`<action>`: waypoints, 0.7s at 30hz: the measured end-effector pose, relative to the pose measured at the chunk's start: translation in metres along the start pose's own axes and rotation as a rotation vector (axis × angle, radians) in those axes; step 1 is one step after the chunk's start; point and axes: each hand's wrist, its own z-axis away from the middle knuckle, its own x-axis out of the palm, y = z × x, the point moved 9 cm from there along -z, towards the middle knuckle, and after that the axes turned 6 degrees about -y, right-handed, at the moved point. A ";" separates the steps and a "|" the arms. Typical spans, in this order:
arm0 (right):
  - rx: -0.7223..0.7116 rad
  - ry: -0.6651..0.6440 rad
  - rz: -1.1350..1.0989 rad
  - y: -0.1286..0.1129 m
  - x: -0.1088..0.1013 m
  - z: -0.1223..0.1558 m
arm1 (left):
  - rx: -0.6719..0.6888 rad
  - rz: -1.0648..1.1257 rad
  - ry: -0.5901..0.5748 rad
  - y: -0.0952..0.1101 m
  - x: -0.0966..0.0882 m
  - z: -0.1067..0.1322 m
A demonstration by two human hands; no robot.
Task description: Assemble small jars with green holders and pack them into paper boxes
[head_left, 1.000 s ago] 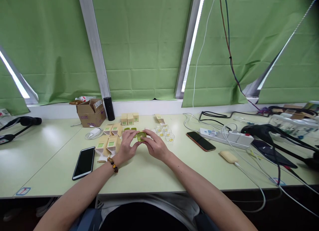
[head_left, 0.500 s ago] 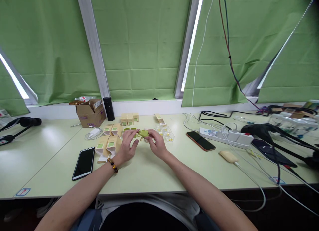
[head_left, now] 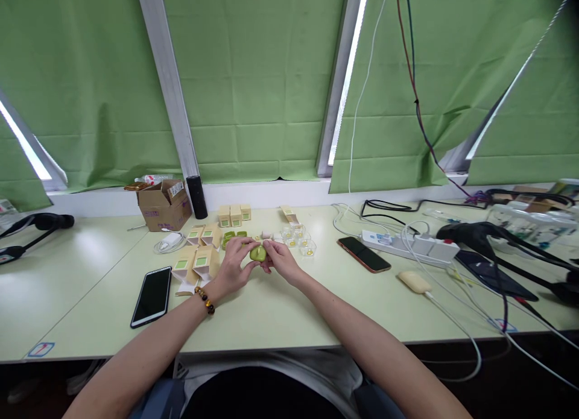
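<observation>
Above the table, a small glossy green rounded case (head_left: 258,253) is held between both hands. My left hand (head_left: 234,262) grips its left side with thumb and fingers, a beaded bracelet on the wrist. On the opposite side, the fingers of my right hand (head_left: 281,260) are closed on the same case. Just behind the left hand lie more green pieces (head_left: 235,234), partly covered by its fingers. Clear plastic cups (head_left: 307,248) with small yellow centres stand beyond the right hand. Opened cream cartons (head_left: 206,261) with green squares are left of the left hand.
Small cream boxes (head_left: 236,216) stand farther back. A white-framed phone (head_left: 152,296) lies at left, and another phone (head_left: 364,254) at right near a power strip (head_left: 409,248) with tangled cables. A cardboard box (head_left: 164,205) and black cylinder (head_left: 196,197) stand by the wall.
The green piece has come nearer to me and turned, now showing a smooth, rounded closed face. Both hands have drawn in closer around it.
</observation>
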 end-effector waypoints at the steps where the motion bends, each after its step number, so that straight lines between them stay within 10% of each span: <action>1: 0.011 0.002 -0.012 0.002 -0.001 -0.001 | -0.011 0.014 0.007 -0.002 0.000 0.000; 15: -0.032 0.037 -0.065 0.004 -0.010 -0.001 | -0.600 0.562 -0.009 -0.070 0.022 0.009; 21: 0.016 0.128 0.305 0.001 -0.023 0.002 | -0.654 0.988 0.111 -0.085 0.031 0.011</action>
